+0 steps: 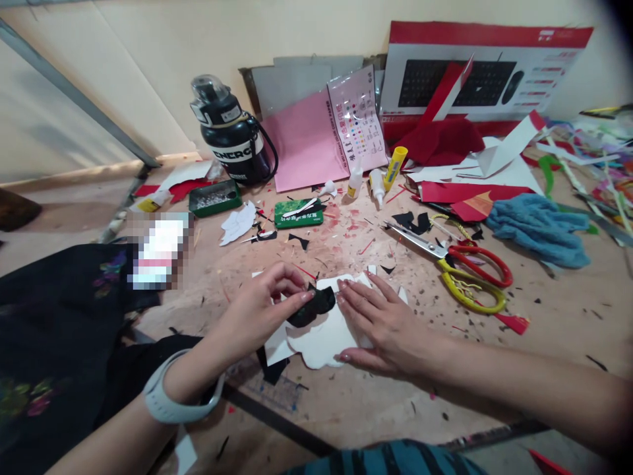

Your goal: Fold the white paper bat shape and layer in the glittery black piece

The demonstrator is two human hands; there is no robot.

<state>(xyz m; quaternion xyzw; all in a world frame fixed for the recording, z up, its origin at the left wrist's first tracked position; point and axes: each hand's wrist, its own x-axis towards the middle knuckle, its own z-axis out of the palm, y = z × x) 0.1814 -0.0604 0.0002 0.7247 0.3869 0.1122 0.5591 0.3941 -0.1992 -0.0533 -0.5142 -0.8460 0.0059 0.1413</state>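
Note:
A white cloud-shaped cutout (321, 340) lies on the table in front of me, over some white and black scraps. On its upper left part rests a small black piece (311, 307), with a bent right end. The thumb and fingers of my left hand (270, 300) pinch the left side of that black piece. My right hand (378, 320) lies with its fingers spread over the right side of the cutout, fingertips close to the black piece's right end.
Scissors (440, 251) with red and yellow handles lie right of my hands, near a blue cloth (539, 227). Behind are a green tin (212, 200), a dark bottle (235, 142), glue bottles (376, 185), pink paper (306, 142) and a keyboard box (544, 66). A phone (161, 254) is at left.

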